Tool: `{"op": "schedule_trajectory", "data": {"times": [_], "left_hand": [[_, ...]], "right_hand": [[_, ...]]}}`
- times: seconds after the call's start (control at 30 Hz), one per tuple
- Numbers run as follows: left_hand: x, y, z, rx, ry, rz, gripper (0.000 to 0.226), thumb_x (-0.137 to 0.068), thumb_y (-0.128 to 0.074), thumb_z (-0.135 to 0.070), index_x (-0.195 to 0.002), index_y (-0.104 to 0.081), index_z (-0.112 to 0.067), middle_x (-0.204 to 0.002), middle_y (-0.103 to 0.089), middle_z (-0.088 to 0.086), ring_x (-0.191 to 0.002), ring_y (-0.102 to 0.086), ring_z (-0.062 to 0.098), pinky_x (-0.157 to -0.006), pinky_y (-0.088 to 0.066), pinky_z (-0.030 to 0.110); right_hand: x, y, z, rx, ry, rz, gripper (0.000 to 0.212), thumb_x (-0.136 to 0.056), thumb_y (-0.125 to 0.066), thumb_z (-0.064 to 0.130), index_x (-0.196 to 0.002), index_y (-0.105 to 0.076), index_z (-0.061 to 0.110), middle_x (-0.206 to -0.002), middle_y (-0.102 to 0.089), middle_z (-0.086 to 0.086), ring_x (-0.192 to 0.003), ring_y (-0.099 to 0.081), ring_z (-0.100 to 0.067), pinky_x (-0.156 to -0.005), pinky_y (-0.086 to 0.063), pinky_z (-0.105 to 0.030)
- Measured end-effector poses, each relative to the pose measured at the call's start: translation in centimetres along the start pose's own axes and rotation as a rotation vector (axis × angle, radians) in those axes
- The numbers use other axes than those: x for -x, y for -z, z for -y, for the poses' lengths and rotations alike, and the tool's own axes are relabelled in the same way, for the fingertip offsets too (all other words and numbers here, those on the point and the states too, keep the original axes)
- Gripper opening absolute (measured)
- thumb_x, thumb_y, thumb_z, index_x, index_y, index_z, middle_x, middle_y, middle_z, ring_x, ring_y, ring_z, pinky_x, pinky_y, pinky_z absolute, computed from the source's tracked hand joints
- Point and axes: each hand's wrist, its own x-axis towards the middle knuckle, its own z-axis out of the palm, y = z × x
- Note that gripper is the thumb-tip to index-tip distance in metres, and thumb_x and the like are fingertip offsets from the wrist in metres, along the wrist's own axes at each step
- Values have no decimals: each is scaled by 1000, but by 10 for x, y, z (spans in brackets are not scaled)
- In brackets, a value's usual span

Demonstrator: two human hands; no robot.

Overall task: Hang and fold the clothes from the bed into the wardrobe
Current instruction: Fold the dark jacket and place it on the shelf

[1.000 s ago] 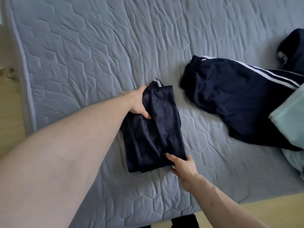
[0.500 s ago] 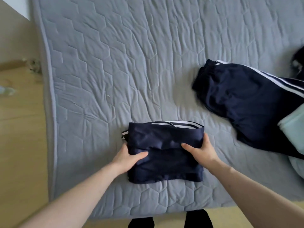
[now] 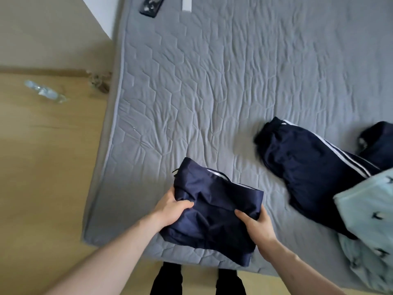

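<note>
A folded navy garment (image 3: 214, 213) with a thin white stripe at its far edge is held just above the near corner of the grey quilted bed (image 3: 212, 92). My left hand (image 3: 172, 206) grips its left side, thumb on top. My right hand (image 3: 256, 225) grips its right side, fingers curled over the fold. To the right on the bed lie dark navy track pants (image 3: 306, 173) with white side stripes, unfolded. A pale mint garment (image 3: 370, 211) with small dark prints overlaps them at the right edge.
Another dark garment (image 3: 380, 141) sits at the far right. A dark phone-like object (image 3: 152, 5) lies at the bed's far left corner. Wooden floor (image 3: 46, 167) lies left of the bed, with a clear plastic bottle (image 3: 45, 93) on it. My dark-trousered legs (image 3: 197, 279) stand at the bed's near edge.
Both hands took the folded navy garment by its sides and raised it off the bed, tilted. The view swung left, bringing the floor and the bed's corner into sight.
</note>
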Motion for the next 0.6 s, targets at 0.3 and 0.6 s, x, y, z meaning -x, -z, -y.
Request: {"op": "schedule_trajectory", "data": {"times": [0.3,0.6], "left_hand": [[224,40,-25,390,-97,-58,45,-76,-81,-28,-119,-67,-24,-109,-79,-6,-102,-74,12,-93,-55,35],[415,94,20,823,-106,-321,44,-81,-81,-33,-123,-67,-29,-114,-78,-5,-102,-75,14,-76,-59,26]], "right_hand": [[155,40,112,73,113,213,36,-81,-87,19,-112,-69,25,-101,-80,0,-93,-78,-19,-86,-60,-39],[304,-26,181,273,272,480,32,-80,-87,16,-107,-72,24,-99,-80,-2,-89,-78,-19,-65,-60,-22]]}}
